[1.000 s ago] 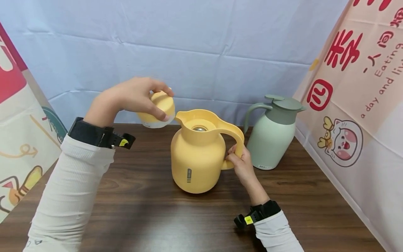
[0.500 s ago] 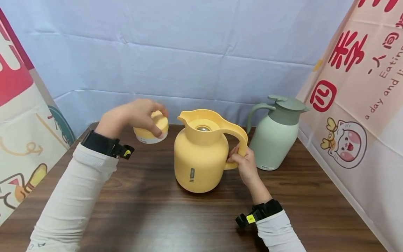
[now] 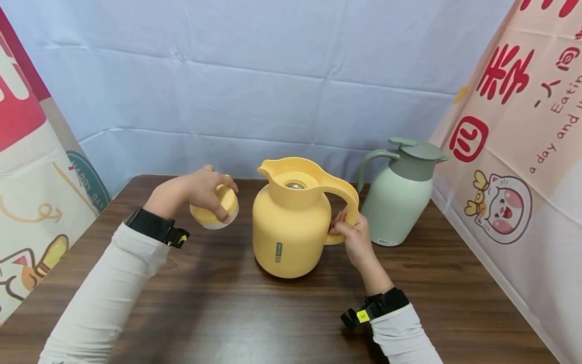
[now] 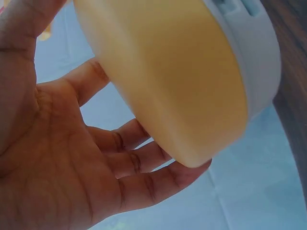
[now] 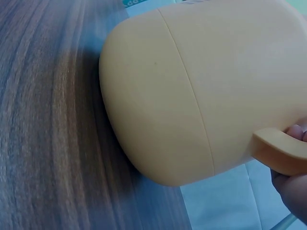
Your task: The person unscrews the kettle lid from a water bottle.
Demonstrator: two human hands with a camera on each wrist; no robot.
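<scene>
In the head view my left hand [image 3: 197, 191] grips a yellow lid [image 3: 223, 199] with a whitish lower rim, held left of the yellow thermos jug [image 3: 291, 232]. The left wrist view shows the lid [image 4: 177, 81] close up, fingers curled along its side. The jug stands upright on the table, its round mouth uncovered. My right hand [image 3: 353, 235] holds the lower part of the jug's handle [image 3: 347, 199]. From the right wrist, the jug's body [image 5: 158, 96] fills the view, and part of the right hand [image 5: 295, 196] shows at the handle.
A green thermos jug [image 3: 397, 202] with its lid on stands behind and right of the yellow one. The dark wooden table [image 3: 273, 318] ends at a pale blue cloth backdrop [image 3: 254, 86]. Printed cloths [image 3: 495, 202] hang at both sides.
My left hand has lowered the lid toward the table and slightly left, away from the jug's mouth. The right hand keeps its hold on the handle; the view has shifted a little.
</scene>
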